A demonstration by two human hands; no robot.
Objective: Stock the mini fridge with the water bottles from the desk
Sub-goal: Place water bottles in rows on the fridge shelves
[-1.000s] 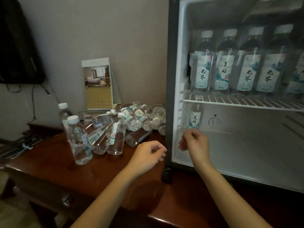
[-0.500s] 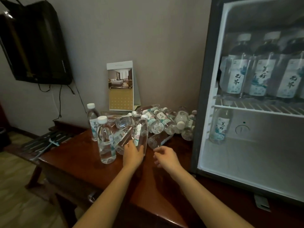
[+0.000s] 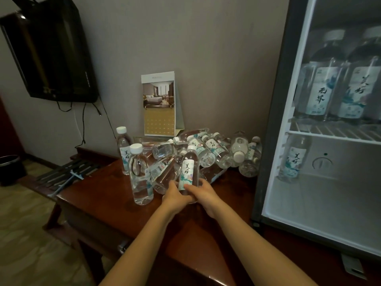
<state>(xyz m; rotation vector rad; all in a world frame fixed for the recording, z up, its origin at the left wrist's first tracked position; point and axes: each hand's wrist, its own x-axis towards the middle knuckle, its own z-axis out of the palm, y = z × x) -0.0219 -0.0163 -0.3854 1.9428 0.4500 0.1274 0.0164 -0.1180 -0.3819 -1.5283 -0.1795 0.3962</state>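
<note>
Two bare arms reached out over the brown wooden bench (image 3: 115, 205). The left hand (image 3: 175, 196) and the right hand (image 3: 204, 193) were close together, and both had their fingers wrapped round the low part of one water bottle (image 3: 188, 171). The bottle stood up straight with its white label facing the camera. Its bottom was hidden by the hands, so I cannot tell if it sat on the bench or was lifted.

Just to the left of it stood a tall clear bottle (image 3: 140, 176) with a white cap, and a second standing bottle (image 3: 123, 150) was behind that one. Behind the hands lay a pile of bottles (image 3: 216, 151) (most of them on their sides, all jumbled up).

To the right, the mini fridge (image 3: 274, 124) stood open on the bench. One small bottle (image 3: 292, 162) stood in the low part, under the wire shelf (image 3: 329, 132). On the shelf were more bottles, and two shelf bottles (image 3: 321, 83) showed well.

Farther back, a desk calendar (image 3: 159, 104) with a room picture leaned at the grey wall. A black TV (image 3: 51, 50) hung on the wall to the left, with wires hanging down. A dark bin (image 3: 9, 168) sat on the floor at the far left.
</note>
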